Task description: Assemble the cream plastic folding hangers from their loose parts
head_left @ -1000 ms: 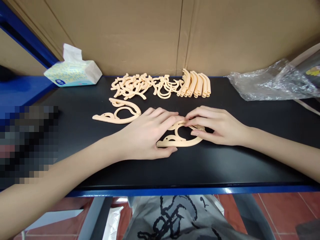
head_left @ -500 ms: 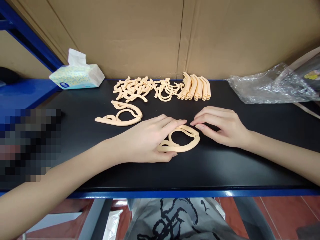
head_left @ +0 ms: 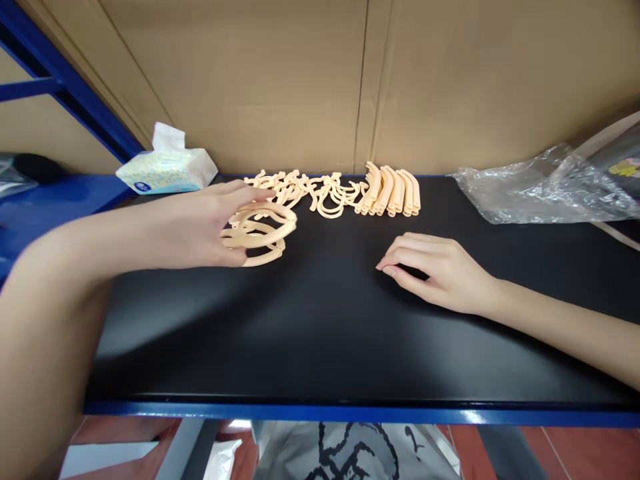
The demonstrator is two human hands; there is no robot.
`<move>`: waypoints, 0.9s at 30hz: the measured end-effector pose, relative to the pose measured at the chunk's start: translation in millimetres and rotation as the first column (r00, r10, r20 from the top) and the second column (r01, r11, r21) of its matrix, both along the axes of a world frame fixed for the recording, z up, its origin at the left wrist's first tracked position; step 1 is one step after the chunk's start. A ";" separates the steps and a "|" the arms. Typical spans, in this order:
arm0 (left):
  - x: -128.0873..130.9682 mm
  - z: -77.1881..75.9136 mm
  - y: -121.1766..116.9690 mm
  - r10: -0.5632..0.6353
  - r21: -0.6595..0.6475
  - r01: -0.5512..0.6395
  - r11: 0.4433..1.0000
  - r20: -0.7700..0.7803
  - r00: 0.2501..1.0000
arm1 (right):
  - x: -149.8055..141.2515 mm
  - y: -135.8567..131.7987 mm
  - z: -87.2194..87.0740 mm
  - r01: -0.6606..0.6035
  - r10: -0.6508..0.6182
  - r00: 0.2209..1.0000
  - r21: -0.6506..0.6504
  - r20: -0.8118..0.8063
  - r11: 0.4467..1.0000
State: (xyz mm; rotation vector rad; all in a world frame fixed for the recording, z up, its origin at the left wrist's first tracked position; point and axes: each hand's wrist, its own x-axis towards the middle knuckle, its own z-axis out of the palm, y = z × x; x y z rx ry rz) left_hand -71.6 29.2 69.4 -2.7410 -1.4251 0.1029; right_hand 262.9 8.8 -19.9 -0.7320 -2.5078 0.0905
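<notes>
My left hand grips a folded beige plastic folding hanger, its fingers and thumb closed around one end. The hanger is slightly blurred and hangs over a second folded hanger at the left of the black table. Much of both hangers is hidden behind the hand and each other. Resting on the tabletop to the right, my right hand has bent fingers, with thumb and fingertips drawn together and nothing visible in them.
Along the back lie a pile of loose curved hanger pieces and a stack of hanger arms. A tissue pack stands back left, a clear plastic bag back right. Cardboard walls the far side; a blue edge borders the front.
My left hand has lifted the folded hanger from mid-table and carried it left, over the other one. My right hand has stayed about where it was, its fingertips drawn closer together. The view tilted slightly.
</notes>
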 end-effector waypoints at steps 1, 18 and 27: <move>-2.8 1.7 0.5 0.016 -0.006 -0.016 1.000 -0.002 1.000 | 0.1 0.0 -0.2 -0.001 0.001 1.000 0.003 0.003 1.000; -27.2 -15.0 14.7 -0.012 -0.091 0.009 0.996 -0.027 1.000 | 1.3 -0.5 0.9 -0.005 0.006 0.999 -0.014 0.040 1.000; -28.8 -13.1 11.7 -0.090 -0.155 0.088 0.984 -0.008 0.996 | 0.9 -0.4 0.9 0.002 -0.001 0.999 -0.021 0.042 1.000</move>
